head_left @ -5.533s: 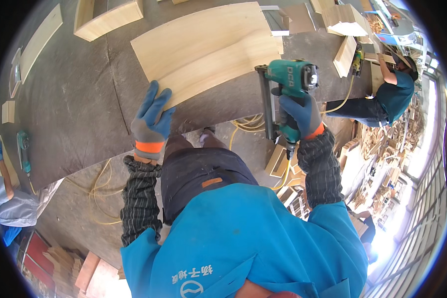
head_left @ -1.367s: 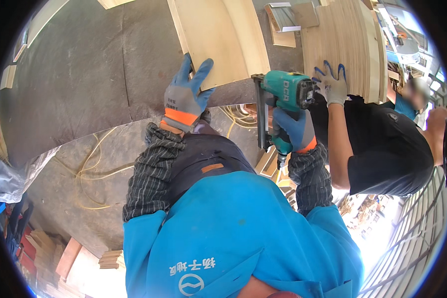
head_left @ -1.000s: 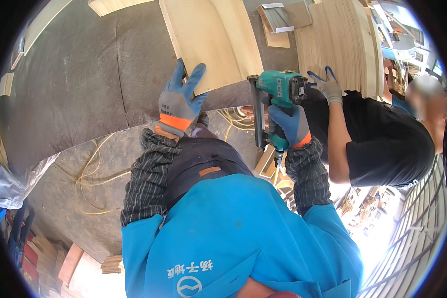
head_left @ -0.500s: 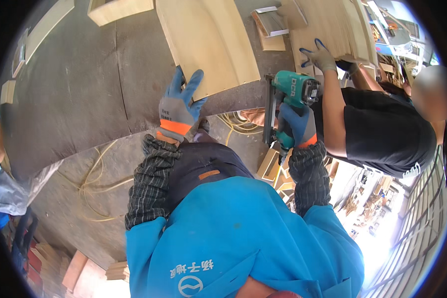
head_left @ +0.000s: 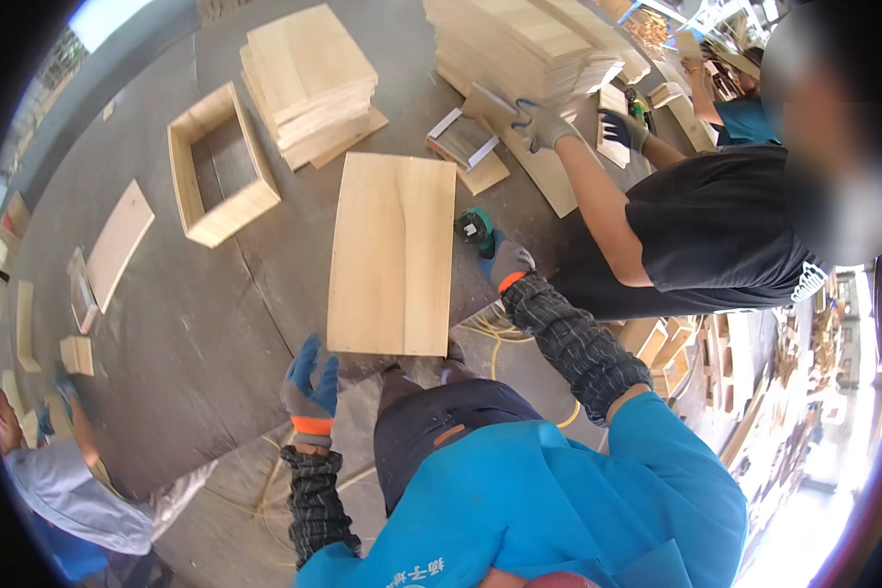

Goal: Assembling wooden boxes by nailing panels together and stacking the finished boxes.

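A pale rectangular wooden panel (head_left: 392, 255) lies on the dark worktable in front of me, its near end by the table edge. Small dark dots sit near its near corners. My left hand (head_left: 311, 382), in a blue and grey glove with an orange cuff, is just off the panel's near left corner. Its fingers are apart and nothing is in them. Beyond the panel's right edge, my gloved right hand (head_left: 510, 259) is closed round a teal and black nail gun (head_left: 474, 229), seen end-on. The gun's lower part is hidden.
An open wooden frame (head_left: 202, 223) and a stack of panels (head_left: 309, 83) stand farther back on the worktable (head_left: 206, 363). A co-worker in black (head_left: 701, 220) handles boards on the right; another person (head_left: 83, 490) is at far left. A yellow hose (head_left: 568, 416) runs across the floor.
My right hand has carried the nail gun forward over the table, beside the panel. My left hand has let go of the panel. The view has shifted, showing more of the table's far side.
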`<state>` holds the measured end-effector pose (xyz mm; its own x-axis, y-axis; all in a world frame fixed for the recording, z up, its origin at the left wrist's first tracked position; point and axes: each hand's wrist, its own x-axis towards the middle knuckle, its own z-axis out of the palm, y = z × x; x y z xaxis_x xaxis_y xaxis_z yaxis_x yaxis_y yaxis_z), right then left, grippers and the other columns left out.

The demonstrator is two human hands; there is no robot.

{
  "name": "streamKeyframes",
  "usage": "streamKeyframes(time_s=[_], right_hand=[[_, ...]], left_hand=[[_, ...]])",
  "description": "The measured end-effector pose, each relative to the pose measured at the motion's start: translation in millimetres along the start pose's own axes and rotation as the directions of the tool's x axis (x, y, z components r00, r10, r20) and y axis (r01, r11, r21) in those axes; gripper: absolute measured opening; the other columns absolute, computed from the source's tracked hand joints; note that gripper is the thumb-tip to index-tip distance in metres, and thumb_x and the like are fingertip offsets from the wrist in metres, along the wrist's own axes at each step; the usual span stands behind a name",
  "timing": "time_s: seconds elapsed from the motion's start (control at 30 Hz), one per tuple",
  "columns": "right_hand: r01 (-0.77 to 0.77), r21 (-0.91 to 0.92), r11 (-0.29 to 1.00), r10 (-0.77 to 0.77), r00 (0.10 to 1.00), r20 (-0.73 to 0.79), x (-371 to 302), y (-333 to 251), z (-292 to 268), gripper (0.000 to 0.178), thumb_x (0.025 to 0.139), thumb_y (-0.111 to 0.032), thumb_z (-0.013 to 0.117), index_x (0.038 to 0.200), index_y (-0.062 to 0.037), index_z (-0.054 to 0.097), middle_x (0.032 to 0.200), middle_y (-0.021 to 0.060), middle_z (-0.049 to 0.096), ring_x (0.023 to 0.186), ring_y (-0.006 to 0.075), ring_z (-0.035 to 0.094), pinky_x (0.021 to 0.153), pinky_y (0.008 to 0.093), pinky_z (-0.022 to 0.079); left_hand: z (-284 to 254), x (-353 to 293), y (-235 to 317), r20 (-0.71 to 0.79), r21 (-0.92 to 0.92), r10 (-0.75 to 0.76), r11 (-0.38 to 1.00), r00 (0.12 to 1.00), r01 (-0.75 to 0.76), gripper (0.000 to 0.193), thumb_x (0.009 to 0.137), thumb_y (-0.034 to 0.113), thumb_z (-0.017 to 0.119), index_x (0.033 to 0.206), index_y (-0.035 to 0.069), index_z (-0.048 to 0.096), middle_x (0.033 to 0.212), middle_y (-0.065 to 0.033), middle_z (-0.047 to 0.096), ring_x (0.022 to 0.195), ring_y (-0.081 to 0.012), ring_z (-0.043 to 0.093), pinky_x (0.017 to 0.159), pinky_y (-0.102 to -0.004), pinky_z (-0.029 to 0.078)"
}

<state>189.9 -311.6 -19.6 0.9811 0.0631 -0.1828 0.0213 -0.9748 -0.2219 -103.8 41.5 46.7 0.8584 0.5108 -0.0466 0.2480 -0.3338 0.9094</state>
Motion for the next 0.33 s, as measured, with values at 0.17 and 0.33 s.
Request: streamKeyframes(time_s=[0.17, 0.33], right_hand=[[0.038, 0.205, 0.978, -0.028, 0.998, -0.049, -10, -42, -2, 0.051, 0.092, -0.036, 0.078, 0.134, -0.0102, 0.069, 0.109, 0.0274, 0.078, 0.104, 0.0458, 0.076, 0.089, 0.0560, 0.059], [-0.107, 0.140, 0.984, 0.106, 0.994, 0.013, 26, -46, 7, 0.081, 0.095, -0.044, 0.080, 0.160, -0.0102, 0.045, 0.114, 0.0251, 0.079, 0.105, 0.0445, 0.077, 0.095, 0.0559, 0.059]], left_hand=[[-6, 59, -36, -0.032, -0.033, -0.096, 0.995, 0.995, 0.095, 0.063, 0.095, 0.026, 0.086, 0.148, -0.001, 0.064, 0.143, -0.0224, 0.070, 0.129, -0.0312, 0.069, 0.105, -0.0394, 0.057], [23, 136, -27, 0.244, -0.098, -0.148, 0.980, 0.958, 0.176, 0.079, 0.093, 0.038, 0.088, 0.157, 0.002, 0.056, 0.146, -0.0244, 0.067, 0.133, -0.0305, 0.066, 0.108, -0.0401, 0.054]])
